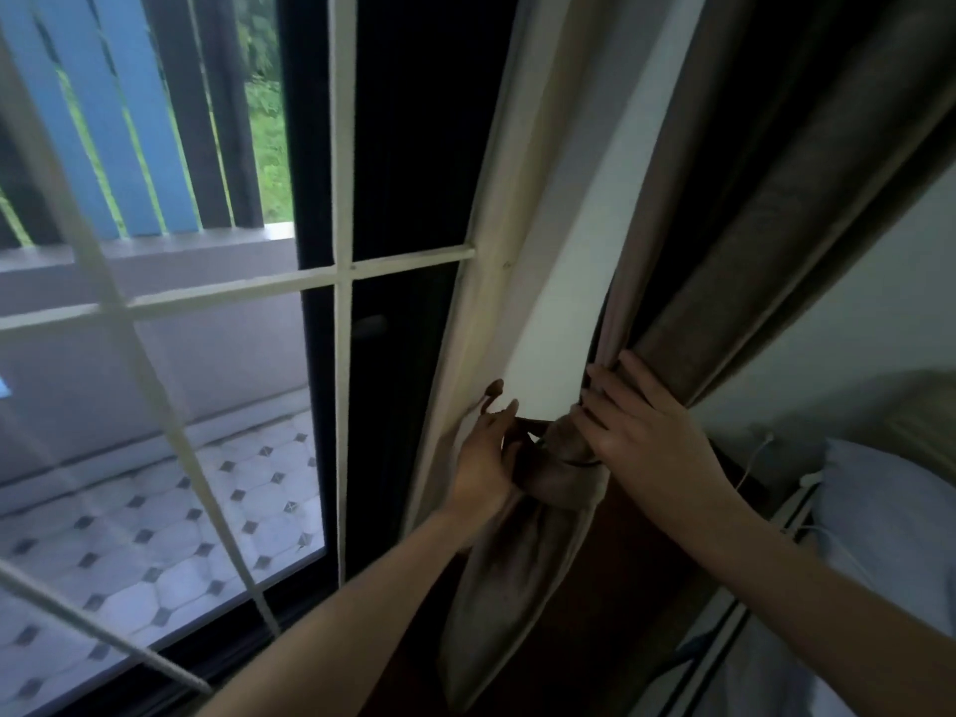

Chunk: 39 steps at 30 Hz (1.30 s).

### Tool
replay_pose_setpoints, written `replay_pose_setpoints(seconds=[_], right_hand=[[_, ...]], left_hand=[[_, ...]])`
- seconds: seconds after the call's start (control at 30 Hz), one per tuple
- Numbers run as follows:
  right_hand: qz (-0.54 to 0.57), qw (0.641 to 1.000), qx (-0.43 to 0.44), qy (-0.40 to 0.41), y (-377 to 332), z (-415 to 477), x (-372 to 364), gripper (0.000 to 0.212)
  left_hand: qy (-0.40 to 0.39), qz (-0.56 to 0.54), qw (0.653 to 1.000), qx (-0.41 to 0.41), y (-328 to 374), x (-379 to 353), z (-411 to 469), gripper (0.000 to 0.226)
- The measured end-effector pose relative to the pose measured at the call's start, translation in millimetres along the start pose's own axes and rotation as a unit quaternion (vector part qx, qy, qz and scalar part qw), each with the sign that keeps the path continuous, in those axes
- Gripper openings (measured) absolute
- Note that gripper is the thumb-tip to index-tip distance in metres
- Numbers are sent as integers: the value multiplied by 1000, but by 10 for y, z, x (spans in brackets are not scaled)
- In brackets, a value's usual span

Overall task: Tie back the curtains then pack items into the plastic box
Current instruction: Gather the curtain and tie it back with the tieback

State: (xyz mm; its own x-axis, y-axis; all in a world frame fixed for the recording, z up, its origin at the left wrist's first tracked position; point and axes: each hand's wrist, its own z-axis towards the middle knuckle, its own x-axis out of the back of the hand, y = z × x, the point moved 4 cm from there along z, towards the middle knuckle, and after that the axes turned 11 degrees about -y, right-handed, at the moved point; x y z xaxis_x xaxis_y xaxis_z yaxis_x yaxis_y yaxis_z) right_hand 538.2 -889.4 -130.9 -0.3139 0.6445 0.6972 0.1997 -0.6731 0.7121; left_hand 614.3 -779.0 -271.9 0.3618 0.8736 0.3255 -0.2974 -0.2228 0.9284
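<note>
A taupe curtain [734, 240] hangs to the right of the window, gathered into a bunch at hand height, its tail [517, 587] dropping below. A dark tie-back band [538, 429] runs from the bunch toward a brown wall hook [494, 390] on the window frame. My left hand [483, 463] grips the tie-back's end just below the hook. My right hand [636, 424] lies on the gathered curtain with its fingers curled into the folds, holding the bunch together. The plastic box is not in view.
A glazed door with white bars [339, 282] fills the left side; a tiled balcony [155, 535] lies behind it. A bed with a pale blue pillow [890, 514] and a white cable [755, 458] stands at the right, close to the curtain.
</note>
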Motion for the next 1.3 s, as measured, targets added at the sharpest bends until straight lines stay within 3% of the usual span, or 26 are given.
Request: replay_pose_setpoints(seconds=[0.23,0.33,0.43,0.63,0.87,1.1,1.3], right_hand=[[12,1000,9,18,26,-29,-53,30],[13,1000,8,26,19,-24,-28,35],[17,999,6,27,12,-31,-34,35],[14,999,-1,37,-17,33,-11,40],[24,998,-3,57,-57,48,10,44],[14,999,1,49,-85,27,-9,34],[35,996,-14,85,-123,84,31,44]], left_hand=[[-6,48,996,-71,-149,-73,-157,46],[-1,39,998,-53,-185,-63,-86,50],[-42,106,993,-21,-179,-53,27,52],[-82,280,956,45,-240,12,158,51],[-150,350,925,21,-298,59,237,67],[-187,389,902,5,-149,122,251,60],[-205,427,880,-14,-227,100,284,57]])
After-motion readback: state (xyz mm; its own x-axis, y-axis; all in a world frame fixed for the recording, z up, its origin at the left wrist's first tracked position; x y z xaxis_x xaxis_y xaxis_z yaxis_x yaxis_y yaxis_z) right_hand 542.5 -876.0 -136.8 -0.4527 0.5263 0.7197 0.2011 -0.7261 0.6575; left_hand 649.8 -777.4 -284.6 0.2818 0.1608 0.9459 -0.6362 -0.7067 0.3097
